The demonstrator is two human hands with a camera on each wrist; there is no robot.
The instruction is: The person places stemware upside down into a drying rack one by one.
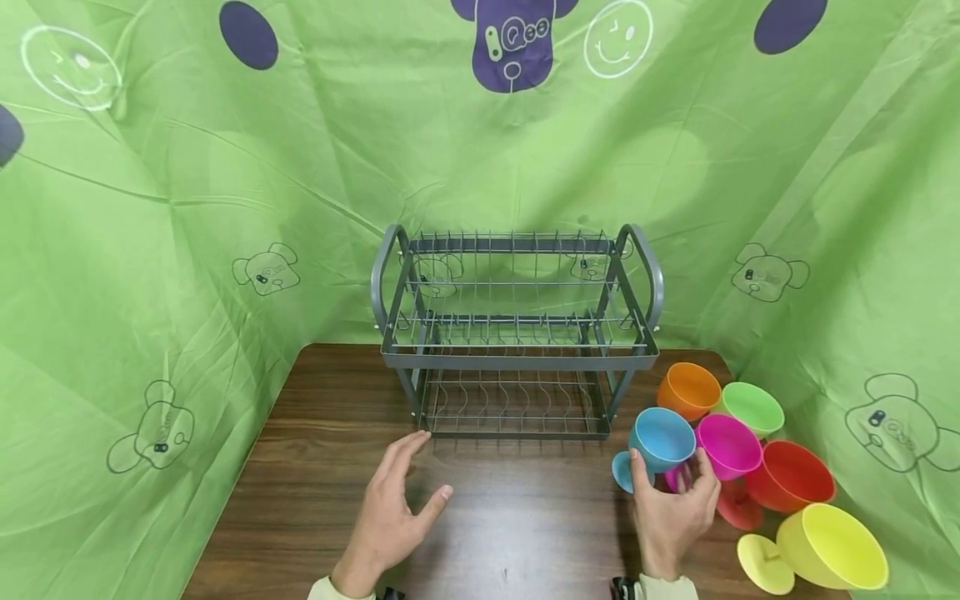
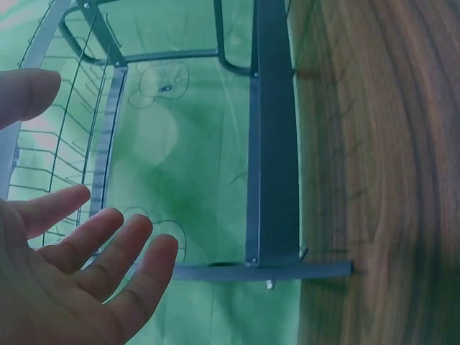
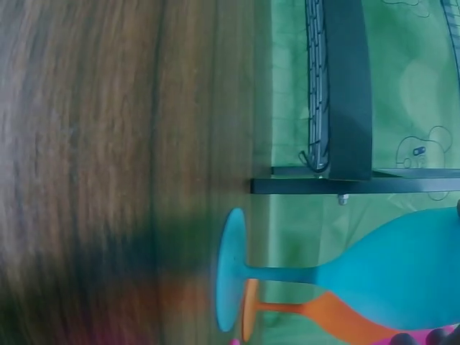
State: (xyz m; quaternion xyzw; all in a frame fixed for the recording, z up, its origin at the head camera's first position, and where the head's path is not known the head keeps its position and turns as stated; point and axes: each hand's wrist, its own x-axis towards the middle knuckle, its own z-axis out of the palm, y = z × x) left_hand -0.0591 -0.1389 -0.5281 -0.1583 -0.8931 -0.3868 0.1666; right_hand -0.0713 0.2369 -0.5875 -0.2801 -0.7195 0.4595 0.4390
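Observation:
A blue plastic goblet [image 1: 663, 440] is between the thumb and fingers of my right hand [image 1: 672, 515], gripped by its bowl. Its round foot [image 3: 231, 269] and stem show in the right wrist view, while most of that hand is out of that view. Right behind the fingers is a magenta goblet [image 1: 729, 447]. My left hand [image 1: 388, 510] holds nothing; its fingers reach forward and the thumb is spread, near the front left corner of a grey two-tier dish rack [image 1: 517, 362]. The left wrist view shows the same spread fingers [image 2: 147, 277] before the rack's frame.
Around the right hand stand an orange goblet [image 1: 688, 392], a light green goblet [image 1: 752, 409], a red goblet [image 1: 792, 476] and a yellow goblet [image 1: 832, 547], crowded at the table's right side. The rack stands on the wooden table [image 1: 315, 467], with green cloth [image 1: 187, 275] hanging behind and beside it.

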